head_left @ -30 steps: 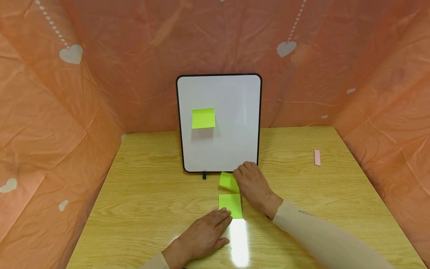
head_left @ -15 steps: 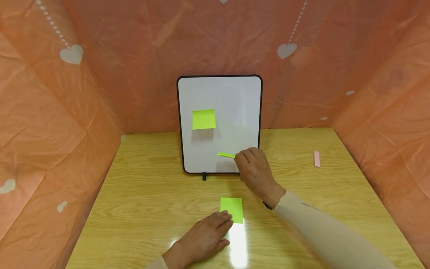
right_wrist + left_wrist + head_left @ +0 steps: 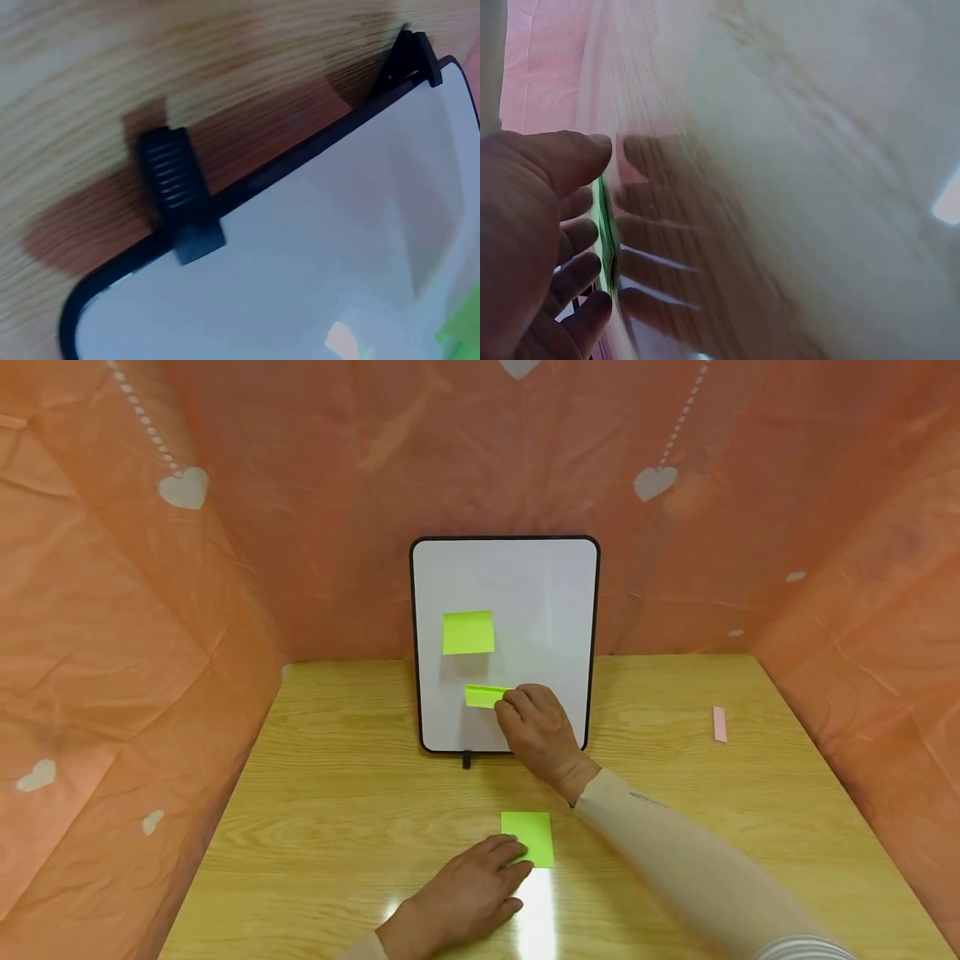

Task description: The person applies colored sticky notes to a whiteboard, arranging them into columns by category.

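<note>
My right hand (image 3: 536, 727) pinches the right end of a yellow-green sticky note (image 3: 483, 696) in front of the lower half of a black-framed whiteboard (image 3: 517, 572). That note is tipped, so only a narrow band of it shows. Above and a little left of it, another sticky note (image 3: 468, 633) hangs on the board by its top edge, its lower edge standing off. My left hand (image 3: 476, 885) lies on the table, fingertips over the left side of a sticky note pad (image 3: 534, 835). The left wrist view shows the pad (image 3: 606, 232) nearly edge-on beside the fingers.
Black feet (image 3: 180, 191) clip the whiteboard's bottom edge and hold it upright on the wood-grain table (image 3: 337, 827). A small pink strip (image 3: 719, 724) lies at the right. Orange sheeting with hearts (image 3: 337, 510) encloses the back and sides.
My right hand has lifted the note away from above the pad, up to the whiteboard, then moved left. My left hand has stayed at the pad. The head view has shifted slightly.
</note>
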Available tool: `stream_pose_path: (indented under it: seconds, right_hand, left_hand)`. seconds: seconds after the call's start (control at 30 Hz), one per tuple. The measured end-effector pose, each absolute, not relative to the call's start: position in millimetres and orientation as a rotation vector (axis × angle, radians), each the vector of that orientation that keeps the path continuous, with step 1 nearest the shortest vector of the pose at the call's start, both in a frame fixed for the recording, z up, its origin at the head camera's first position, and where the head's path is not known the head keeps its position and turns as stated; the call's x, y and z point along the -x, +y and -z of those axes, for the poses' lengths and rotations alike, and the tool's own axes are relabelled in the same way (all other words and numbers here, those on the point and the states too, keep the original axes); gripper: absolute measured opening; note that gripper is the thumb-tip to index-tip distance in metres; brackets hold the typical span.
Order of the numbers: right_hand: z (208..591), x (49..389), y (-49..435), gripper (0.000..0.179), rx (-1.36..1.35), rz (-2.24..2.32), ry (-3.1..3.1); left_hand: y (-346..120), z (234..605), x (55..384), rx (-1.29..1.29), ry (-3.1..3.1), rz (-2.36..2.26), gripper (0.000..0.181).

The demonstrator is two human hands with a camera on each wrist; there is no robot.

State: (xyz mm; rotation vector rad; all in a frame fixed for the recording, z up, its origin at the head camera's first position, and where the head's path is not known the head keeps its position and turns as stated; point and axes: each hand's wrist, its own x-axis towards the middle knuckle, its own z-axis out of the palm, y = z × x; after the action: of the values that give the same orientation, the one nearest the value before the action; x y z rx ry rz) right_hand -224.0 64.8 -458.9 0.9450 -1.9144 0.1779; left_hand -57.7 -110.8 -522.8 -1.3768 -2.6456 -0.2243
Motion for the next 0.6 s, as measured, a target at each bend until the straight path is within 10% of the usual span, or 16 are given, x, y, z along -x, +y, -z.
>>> stream_pose_path:
  seconds: [0.6]
  right_hand:
    - [463.6,240.3,41.8,0.014,-0.973,-0.106,-1.886]
  left_hand:
    - [-167.5,493.2,77.8,0.971,-3.005,0.508,0.043]
